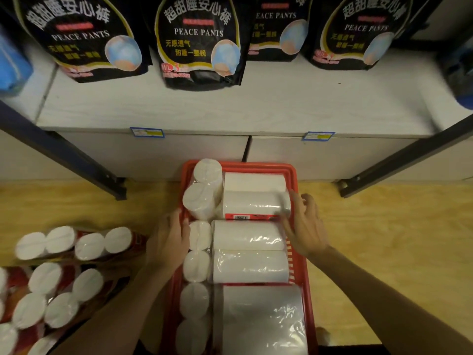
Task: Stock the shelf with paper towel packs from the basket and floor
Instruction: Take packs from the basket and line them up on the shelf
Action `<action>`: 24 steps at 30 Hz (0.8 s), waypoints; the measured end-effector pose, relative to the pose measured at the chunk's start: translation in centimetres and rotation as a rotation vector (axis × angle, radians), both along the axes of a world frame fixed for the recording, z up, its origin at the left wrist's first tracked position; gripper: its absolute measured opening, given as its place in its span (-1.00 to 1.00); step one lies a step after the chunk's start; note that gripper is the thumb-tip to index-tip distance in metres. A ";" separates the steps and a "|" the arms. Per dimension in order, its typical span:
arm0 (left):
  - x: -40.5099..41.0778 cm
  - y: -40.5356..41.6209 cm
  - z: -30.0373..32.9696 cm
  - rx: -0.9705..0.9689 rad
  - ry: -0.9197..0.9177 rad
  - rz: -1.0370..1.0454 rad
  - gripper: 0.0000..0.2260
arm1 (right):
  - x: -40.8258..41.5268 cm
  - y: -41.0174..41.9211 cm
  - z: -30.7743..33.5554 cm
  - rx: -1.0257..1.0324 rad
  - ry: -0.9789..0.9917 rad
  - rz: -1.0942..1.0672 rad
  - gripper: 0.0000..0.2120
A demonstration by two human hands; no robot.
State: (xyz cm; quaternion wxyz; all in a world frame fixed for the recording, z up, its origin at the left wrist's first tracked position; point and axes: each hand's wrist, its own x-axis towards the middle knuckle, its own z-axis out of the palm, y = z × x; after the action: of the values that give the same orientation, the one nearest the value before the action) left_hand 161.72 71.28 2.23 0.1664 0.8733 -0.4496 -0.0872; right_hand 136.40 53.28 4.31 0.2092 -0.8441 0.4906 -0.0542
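A single wide-angle head view looks steeply down and forward from above the person's own forearms, close over a red basket [302, 252] that fills the lower centre of the frame. The wooden floor [384, 239] spreads to both sides, and the white shelf [230, 108] runs across the upper half, facing the camera, with black packs [199, 39] cut off by the top edge. Straight lines bow toward the borders, and the frame corners are soft and blurred.
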 end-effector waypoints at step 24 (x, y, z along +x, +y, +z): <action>0.6 -9.3 -1.5 0.009 0.172 0.126 -0.08 | 8.1 -2.9 -3.4 -0.496 0.411 0.671 -0.37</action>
State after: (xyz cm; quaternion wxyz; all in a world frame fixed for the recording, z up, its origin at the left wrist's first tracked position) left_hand 162.36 61.95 0.70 0.2055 0.8900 -0.3772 -0.1531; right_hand 144.46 50.37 0.90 -0.0944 -0.9740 0.1940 0.0693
